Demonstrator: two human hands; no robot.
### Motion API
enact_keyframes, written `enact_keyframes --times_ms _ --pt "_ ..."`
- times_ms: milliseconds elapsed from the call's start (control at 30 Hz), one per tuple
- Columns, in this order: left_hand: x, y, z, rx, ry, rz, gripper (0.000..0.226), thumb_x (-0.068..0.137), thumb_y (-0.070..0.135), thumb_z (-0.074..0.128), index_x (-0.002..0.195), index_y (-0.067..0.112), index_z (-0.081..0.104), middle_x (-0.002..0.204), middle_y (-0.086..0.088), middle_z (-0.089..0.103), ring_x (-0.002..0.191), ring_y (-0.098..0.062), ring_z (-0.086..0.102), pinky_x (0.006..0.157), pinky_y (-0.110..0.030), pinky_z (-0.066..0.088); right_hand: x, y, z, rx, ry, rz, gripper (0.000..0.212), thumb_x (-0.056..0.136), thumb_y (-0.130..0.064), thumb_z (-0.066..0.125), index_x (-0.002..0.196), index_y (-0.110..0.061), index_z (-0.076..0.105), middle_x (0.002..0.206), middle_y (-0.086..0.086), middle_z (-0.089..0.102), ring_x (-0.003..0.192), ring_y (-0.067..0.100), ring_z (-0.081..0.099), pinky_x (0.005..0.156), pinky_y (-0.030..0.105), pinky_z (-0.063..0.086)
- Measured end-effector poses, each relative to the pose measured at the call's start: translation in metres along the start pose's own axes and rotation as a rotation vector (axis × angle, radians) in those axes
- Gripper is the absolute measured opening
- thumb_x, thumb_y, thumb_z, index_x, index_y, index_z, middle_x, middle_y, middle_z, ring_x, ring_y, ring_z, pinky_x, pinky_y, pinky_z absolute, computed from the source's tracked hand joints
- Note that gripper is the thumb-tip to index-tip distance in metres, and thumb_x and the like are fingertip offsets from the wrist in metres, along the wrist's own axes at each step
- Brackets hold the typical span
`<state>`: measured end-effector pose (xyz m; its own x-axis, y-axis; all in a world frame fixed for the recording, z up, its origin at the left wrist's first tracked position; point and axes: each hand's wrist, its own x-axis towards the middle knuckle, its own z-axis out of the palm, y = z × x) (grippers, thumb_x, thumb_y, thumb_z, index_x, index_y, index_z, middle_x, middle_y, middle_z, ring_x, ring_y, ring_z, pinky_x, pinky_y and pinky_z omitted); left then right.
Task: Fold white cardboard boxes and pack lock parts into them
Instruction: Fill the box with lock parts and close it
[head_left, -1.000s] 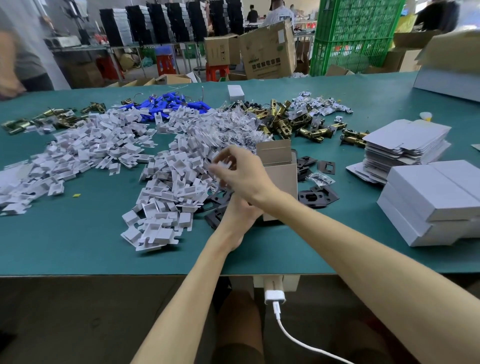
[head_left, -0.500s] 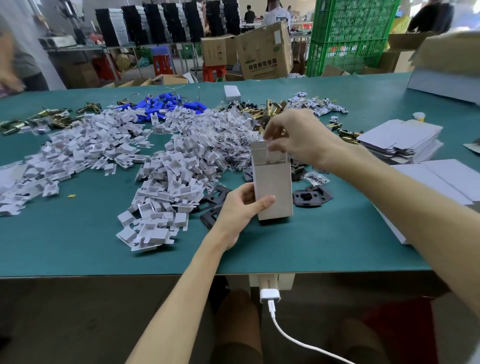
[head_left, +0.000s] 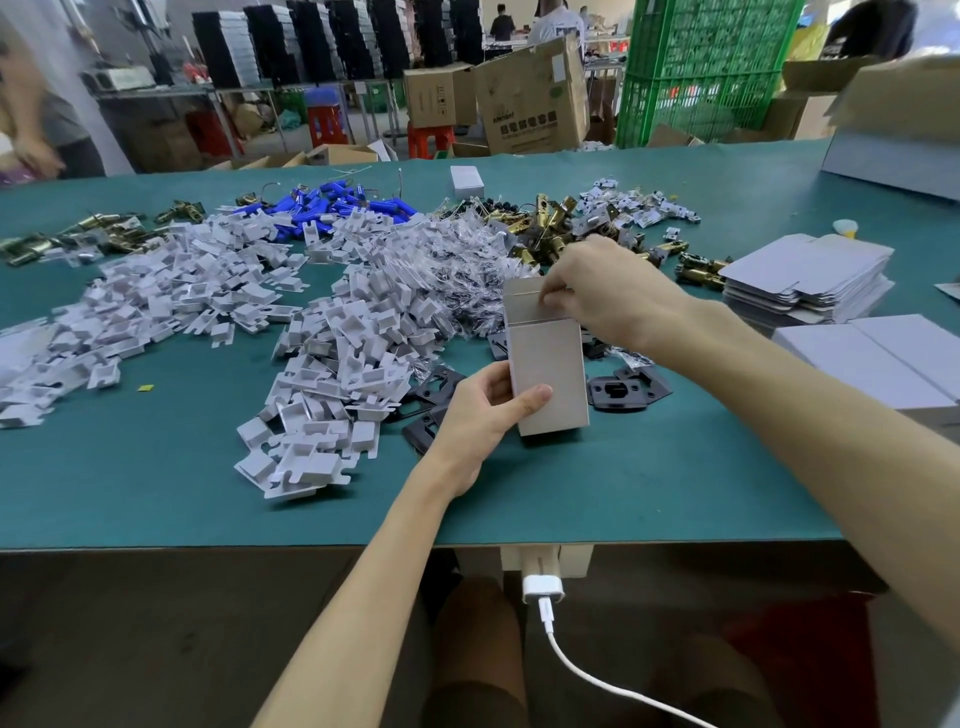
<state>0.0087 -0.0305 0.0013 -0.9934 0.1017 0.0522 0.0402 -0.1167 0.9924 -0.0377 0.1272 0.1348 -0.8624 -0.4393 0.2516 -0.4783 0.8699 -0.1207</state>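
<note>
Green felt covers the table (head_left: 156, 467), which is strewn with heaps of parts in a busy workshop. The box (head_left: 550, 364) stands upright toward the middle of the near edge. The left hand (head_left: 475, 415) grasps its lower part, fingers (head_left: 496, 376) wrapped round the left side and thumb across the front face. The right hand (head_left: 608, 296) is at the open top, curled and pinching at the raised flap (head_left: 522, 301). Whether it also holds a small part I cannot tell, since the hand hides the mouth.

White inserts (head_left: 353, 353) lie heaped left of the box, and black plates (head_left: 623, 389) lie just beside it. Brass latches (head_left: 550, 228) sit toward the far edge, and flat blanks (head_left: 810, 275) are stacked toward the right edge.

The box looks like thin card, so it is probably light, stiff along its creases and easy to crush across the broad faces. It is best held low down by its side edges, lightly, leaving the mouth free. The flap should bend cleanly at its score line if pushed near the fold rather than at the tip.
</note>
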Motion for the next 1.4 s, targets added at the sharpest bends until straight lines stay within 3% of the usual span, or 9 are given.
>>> enact_keyframes --times_ms 233,367,533,633,733,1067,1167,1267,1400 --pt "0.000 -0.003 -0.001 0.070 0.016 0.018 0.034 0.092 0.005 0.077 0.124 0.002 0.067 0.118 -0.005 0.077 0.104 -0.010 0.073 0.087 -0.021 0.055 -0.008 -0.060 0.005 0.052 0.090 -0.251 0.015 0.100 -0.018 0.062 0.105 -0.012 0.075 0.104 0.002 0.071 0.104 0.019 0.059 0.091 0.031 0.050" --pt "-0.001 -0.008 -0.004 0.192 0.042 -0.002 0.028 0.092 -0.005 0.070 0.102 0.022 0.067 0.097 0.015 0.074 0.095 -0.004 0.064 0.079 -0.013 0.050 -0.001 -0.098 0.028 -0.033 -0.120 -0.283 0.009 0.097 -0.011 0.065 0.102 -0.005 0.068 0.103 0.007 0.068 0.094 0.028 0.066 0.081 0.042 0.058" --pt "-0.002 -0.019 -0.010 0.308 0.042 -0.149 0.021 0.103 -0.004 0.051 0.096 0.016 0.051 0.087 0.004 0.050 0.076 -0.009 0.041 0.055 -0.005 0.038 0.012 -0.111 0.063 -0.117 -0.305 -0.191 0.023 0.097 -0.011 0.065 0.084 -0.010 0.046 0.086 0.003 0.049 0.079 0.029 0.052 0.068 0.038 0.041" --pt "0.000 -0.016 -0.009 0.318 0.005 -0.175 0.023 0.105 0.001 0.053 0.128 -0.004 0.055 0.121 -0.021 0.063 0.110 -0.039 0.056 0.090 -0.030 0.051 0.020 -0.110 0.078 -0.093 -0.363 -0.109 0.022 0.099 -0.019 0.065 0.094 -0.014 0.044 0.091 0.003 0.043 0.085 0.028 0.049 0.073 0.039 0.037" --pt "0.000 -0.012 -0.006 0.321 0.032 -0.169 0.031 0.105 0.003 0.057 0.135 -0.003 0.055 0.136 -0.029 0.059 0.124 -0.043 0.054 0.110 -0.055 0.042 0.028 -0.109 0.085 -0.033 -0.382 -0.050 0.016 0.098 -0.018 0.065 0.100 -0.013 0.050 0.098 0.007 0.048 0.097 0.032 0.057 0.075 0.041 0.037" --pt "0.003 -0.014 -0.004 0.403 -0.005 -0.153 0.038 0.106 0.015 0.058 0.143 0.017 0.052 0.137 0.000 0.059 0.124 -0.018 0.053 0.103 -0.029 0.045 0.037 -0.103 0.085 0.008 -0.487 0.023 0.045 0.087 -0.030 0.081 0.069 -0.015 0.042 0.068 -0.001 0.046 0.058 0.013 0.043 0.054 0.032 0.039" --pt "0.002 -0.015 -0.005 0.391 0.011 -0.168 0.027 0.103 0.005 0.053 0.115 0.028 0.056 0.109 0.008 0.059 0.095 -0.005 0.052 0.074 -0.005 0.044 0.039 -0.105 0.085 -0.017 -0.544 0.025 0.040 0.090 -0.035 0.077 0.079 -0.013 0.047 0.074 -0.002 0.047 0.067 0.018 0.048 0.071 0.036 0.047" --pt "0.001 -0.015 -0.005 0.409 0.028 -0.181 0.034 0.102 0.001 0.052 0.096 0.034 0.049 0.096 0.014 0.053 0.084 -0.001 0.047 0.065 -0.006 0.041 0.039 -0.106 0.083 -0.041 -0.590 0.003 0.029 0.094 -0.039 0.072 0.104 -0.016 0.057 0.092 0.001 0.054 0.088 0.025 0.051 0.079 0.036 0.049" --pt "0.004 -0.015 -0.005 0.483 -0.025 -0.168 0.031 0.106 0.005 0.048 0.133 0.020 0.048 0.112 0.009 0.050 0.104 -0.011 0.044 0.085 -0.023 0.038 0.035 -0.104 0.081 -0.040 -0.598 0.021 0.055 0.092 -0.051 0.069 0.131 -0.013 0.059 0.124 0.006 0.063 0.107 0.028 0.057 0.081 0.035 0.045"
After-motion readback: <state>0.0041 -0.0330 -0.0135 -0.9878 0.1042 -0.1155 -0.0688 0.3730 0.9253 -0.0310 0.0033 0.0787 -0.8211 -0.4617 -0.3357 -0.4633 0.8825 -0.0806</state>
